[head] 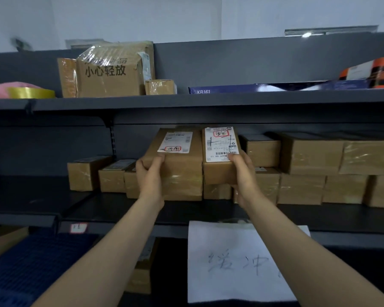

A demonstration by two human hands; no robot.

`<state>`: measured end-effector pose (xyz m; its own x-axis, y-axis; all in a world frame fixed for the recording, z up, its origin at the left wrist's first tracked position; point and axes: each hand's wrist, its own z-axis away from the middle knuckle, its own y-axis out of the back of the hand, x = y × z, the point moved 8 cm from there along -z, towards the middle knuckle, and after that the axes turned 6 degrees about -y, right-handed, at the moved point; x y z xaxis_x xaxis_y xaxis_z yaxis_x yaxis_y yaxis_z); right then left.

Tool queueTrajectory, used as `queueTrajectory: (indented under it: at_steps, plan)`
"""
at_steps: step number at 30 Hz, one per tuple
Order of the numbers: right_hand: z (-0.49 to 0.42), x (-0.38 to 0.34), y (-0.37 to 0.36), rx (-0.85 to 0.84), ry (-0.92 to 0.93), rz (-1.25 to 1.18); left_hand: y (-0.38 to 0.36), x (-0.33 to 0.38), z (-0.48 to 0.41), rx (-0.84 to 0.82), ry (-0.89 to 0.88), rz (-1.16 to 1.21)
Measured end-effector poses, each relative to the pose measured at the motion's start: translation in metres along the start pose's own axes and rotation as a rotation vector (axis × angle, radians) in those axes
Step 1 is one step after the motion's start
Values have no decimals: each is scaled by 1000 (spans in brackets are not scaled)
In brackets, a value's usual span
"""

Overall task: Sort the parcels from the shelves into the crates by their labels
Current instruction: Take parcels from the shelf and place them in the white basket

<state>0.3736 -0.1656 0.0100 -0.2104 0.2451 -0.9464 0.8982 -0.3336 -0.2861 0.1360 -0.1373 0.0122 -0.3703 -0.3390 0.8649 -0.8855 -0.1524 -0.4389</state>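
Two brown cardboard parcels with white shipping labels are held up in front of the middle shelf. My left hand grips the lower left corner of the larger parcel, whose label carries a red stamp. My right hand holds the smaller parcel by its lower right corner; its label also has a red stamp near the top. Both parcels are tilted with their labels facing me. No crate is clearly in view.
Several more brown parcels line the middle shelf on both sides. The top shelf holds a taped box with black characters, a tape roll and flat blue box. A handwritten paper sheet hangs from the shelf edge.
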Motion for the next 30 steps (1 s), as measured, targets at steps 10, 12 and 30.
queueTrajectory:
  at_steps: [10, 12, 30]
  plan:
    - [72, 5, 87, -21, -98, -15, -6, -18, 95, 12, -14, 53]
    - [81, 1, 99, -16, -106, -23, -13, -18, 103, -16, -20, 61]
    - [194, -10, 269, 504, -106, 41, -120, -78, 211, -452, 161, 158]
